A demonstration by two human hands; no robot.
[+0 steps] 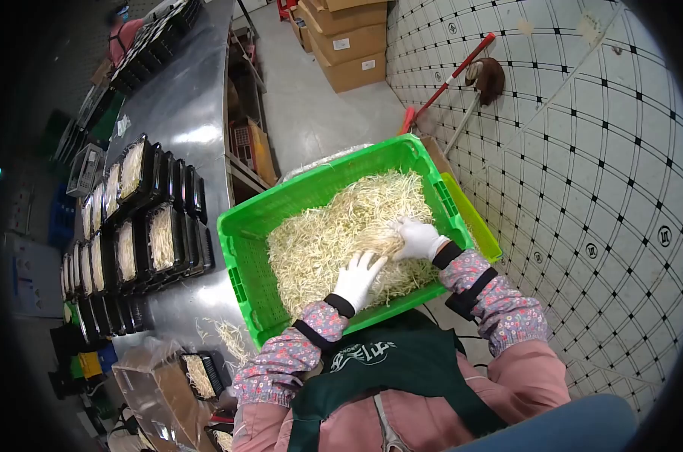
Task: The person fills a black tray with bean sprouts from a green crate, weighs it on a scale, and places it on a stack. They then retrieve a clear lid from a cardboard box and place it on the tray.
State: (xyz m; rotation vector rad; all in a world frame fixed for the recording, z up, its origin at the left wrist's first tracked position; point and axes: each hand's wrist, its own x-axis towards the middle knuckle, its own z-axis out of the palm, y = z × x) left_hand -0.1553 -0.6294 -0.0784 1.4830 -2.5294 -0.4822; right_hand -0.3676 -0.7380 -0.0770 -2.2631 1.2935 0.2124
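Observation:
A large green plastic crate (240, 226) holds a heap of pale bean sprouts (319, 233). Both of my hands are inside it, in white gloves. My right hand (419, 239) is closed around one end of a bunch of bean sprouts (379, 242) lifted at the surface of the heap. My left hand (358, 279) lies just below that bunch, fingers spread apart and tips near its lower edge; its palm faces the heap and is hidden.
Left of the crate runs a steel table (183, 113) with stacked black trays (160, 237) of sprouts and some loose sprouts (232, 339). A clear-covered cardboard box (157, 384) stands nearer. Cardboard boxes (353, 45) and a red-handled tool (454, 75) are by the tiled wall.

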